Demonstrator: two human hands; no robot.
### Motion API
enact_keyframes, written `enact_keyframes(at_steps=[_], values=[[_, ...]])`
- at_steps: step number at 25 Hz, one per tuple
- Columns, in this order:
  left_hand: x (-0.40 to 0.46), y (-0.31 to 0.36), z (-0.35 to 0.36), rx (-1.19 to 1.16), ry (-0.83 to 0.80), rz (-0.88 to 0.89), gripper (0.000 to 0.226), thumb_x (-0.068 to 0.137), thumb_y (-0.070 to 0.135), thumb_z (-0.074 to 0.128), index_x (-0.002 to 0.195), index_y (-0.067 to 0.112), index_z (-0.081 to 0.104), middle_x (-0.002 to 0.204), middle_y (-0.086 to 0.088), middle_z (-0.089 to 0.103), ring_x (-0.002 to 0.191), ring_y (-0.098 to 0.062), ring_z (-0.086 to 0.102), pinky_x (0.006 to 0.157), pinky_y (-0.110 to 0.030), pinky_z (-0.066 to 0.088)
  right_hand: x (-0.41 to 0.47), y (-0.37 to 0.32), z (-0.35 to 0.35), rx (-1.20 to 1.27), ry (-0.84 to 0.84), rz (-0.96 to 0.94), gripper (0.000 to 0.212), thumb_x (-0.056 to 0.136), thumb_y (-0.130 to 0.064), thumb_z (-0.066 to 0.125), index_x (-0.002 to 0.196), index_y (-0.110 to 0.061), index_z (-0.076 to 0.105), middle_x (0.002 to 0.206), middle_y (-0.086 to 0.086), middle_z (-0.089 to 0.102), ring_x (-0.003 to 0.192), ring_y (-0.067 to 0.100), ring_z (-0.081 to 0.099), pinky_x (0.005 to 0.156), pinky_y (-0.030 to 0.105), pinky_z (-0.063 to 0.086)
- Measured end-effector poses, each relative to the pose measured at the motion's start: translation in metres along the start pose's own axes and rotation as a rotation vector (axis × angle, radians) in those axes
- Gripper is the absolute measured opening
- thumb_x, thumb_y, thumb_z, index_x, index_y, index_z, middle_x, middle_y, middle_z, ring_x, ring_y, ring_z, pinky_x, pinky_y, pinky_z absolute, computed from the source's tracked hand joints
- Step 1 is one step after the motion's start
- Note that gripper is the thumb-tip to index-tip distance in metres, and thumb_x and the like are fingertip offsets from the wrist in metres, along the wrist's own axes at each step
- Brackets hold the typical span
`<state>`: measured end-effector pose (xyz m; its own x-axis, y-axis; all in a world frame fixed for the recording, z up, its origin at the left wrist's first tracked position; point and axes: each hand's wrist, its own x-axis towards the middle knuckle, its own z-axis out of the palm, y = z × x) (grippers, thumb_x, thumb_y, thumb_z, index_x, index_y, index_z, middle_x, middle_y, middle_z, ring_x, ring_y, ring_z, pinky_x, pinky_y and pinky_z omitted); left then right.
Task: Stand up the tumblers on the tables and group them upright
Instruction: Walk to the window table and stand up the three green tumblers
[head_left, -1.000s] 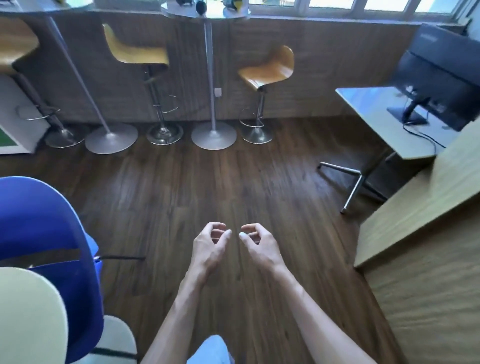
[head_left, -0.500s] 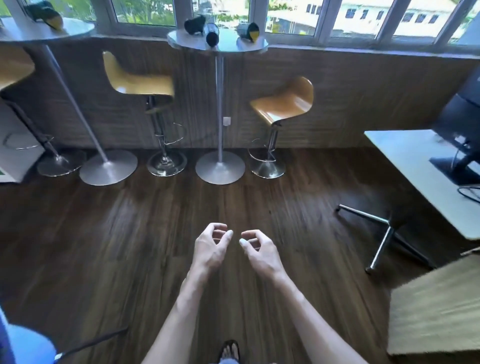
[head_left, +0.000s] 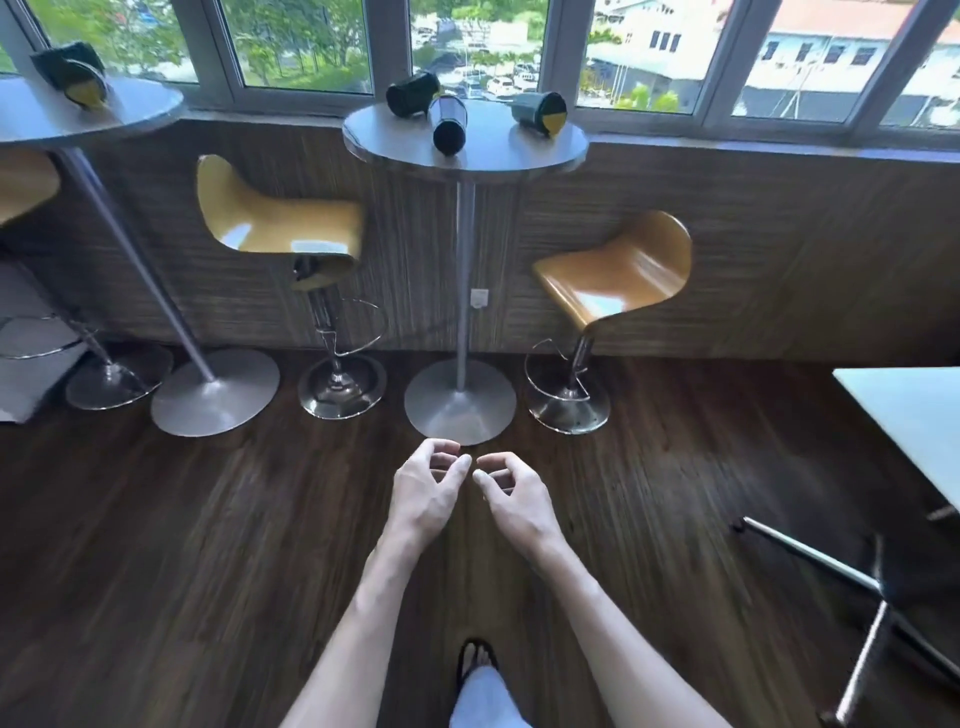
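Three tumblers lie on their sides on the round grey bar table (head_left: 498, 153) by the window: a dark green one (head_left: 413, 93) at the back left, a silver and black one (head_left: 448, 124) in the middle, and a green one with a yellow inside (head_left: 540, 111) at the right. A further green and yellow tumbler (head_left: 70, 75) lies tipped on the second round table (head_left: 130, 111) at the far left. My left hand (head_left: 428, 491) and my right hand (head_left: 511, 499) hover side by side over the floor, well short of the tables, fingers loosely curled and holding nothing.
Two yellow bar stools (head_left: 280, 228) (head_left: 618, 273) flank the middle table's post. A third stool seat (head_left: 23, 182) shows at the left edge. A white desk (head_left: 914, 415) with metal legs stands at the right. Dark wood floor (head_left: 208, 545) lies between me and the tables.
The view has moved forward and tilted up, bringing the bar tables and tumblers closer. The blue chair and wooden desk have left the view. My hands keep the same curled pose.
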<state>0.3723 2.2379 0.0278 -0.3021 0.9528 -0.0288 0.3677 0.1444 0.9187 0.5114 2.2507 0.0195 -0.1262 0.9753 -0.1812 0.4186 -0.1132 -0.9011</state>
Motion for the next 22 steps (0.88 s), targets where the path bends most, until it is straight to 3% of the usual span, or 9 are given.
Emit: enact_keyframes(at_steps=[5, 10, 14, 17, 22], values=[[0.137, 0.035, 0.008, -0.003, 0.066, 0.039, 0.022, 0.087, 0.028, 0.067, 0.105, 0.016, 0.065, 0.091, 0.007, 0.069, 0.089, -0.003, 0.066, 0.074, -0.014, 0.052, 0.143, -0.051, -0.019, -0.008, 0.004, -0.097, 0.023, 0.093, -0.033, 0.064, 0.113, -0.022, 0.067, 0.099, -0.001, 0.073, 0.091, 0.007, 0.067, 0.087, 0.029, 0.056], [0.253, 0.078, -0.002, -0.011, 0.142, 0.114, 0.024, 0.087, 0.028, 0.067, 0.107, 0.016, 0.066, 0.091, 0.008, 0.068, 0.088, 0.0, 0.065, 0.068, -0.001, 0.047, 0.25, -0.11, -0.033, 0.014, 0.028, -0.203, 0.022, 0.093, -0.033, 0.064, 0.112, -0.024, 0.067, 0.095, -0.004, 0.072, 0.089, 0.004, 0.068, 0.083, 0.024, 0.055], [0.358, 0.122, -0.021, -0.021, 0.186, 0.237, 0.025, 0.088, 0.028, 0.066, 0.109, 0.014, 0.065, 0.095, 0.004, 0.068, 0.083, 0.004, 0.063, 0.067, 0.001, 0.045, 0.341, -0.175, -0.044, 0.054, 0.074, -0.312, 0.024, 0.094, -0.031, 0.064, 0.116, -0.021, 0.066, 0.093, -0.007, 0.07, 0.083, 0.003, 0.067, 0.074, 0.011, 0.052], [0.441, 0.154, -0.041, -0.024, 0.173, 0.316, 0.028, 0.089, 0.031, 0.065, 0.112, 0.015, 0.064, 0.099, 0.004, 0.068, 0.083, 0.003, 0.062, 0.068, -0.001, 0.048, 0.412, -0.226, -0.05, 0.056, 0.137, -0.4, 0.026, 0.095, -0.034, 0.063, 0.118, -0.022, 0.065, 0.097, -0.006, 0.07, 0.087, 0.005, 0.067, 0.075, 0.019, 0.057], [0.565, 0.191, -0.068, 0.007, 0.126, 0.361, 0.033, 0.091, 0.031, 0.063, 0.118, 0.011, 0.06, 0.102, 0.003, 0.064, 0.089, -0.013, 0.063, 0.077, -0.023, 0.053, 0.524, -0.286, -0.045, 0.094, 0.224, -0.446, 0.03, 0.097, -0.025, 0.061, 0.124, -0.01, 0.061, 0.105, 0.006, 0.069, 0.093, 0.014, 0.067, 0.072, 0.02, 0.058]])
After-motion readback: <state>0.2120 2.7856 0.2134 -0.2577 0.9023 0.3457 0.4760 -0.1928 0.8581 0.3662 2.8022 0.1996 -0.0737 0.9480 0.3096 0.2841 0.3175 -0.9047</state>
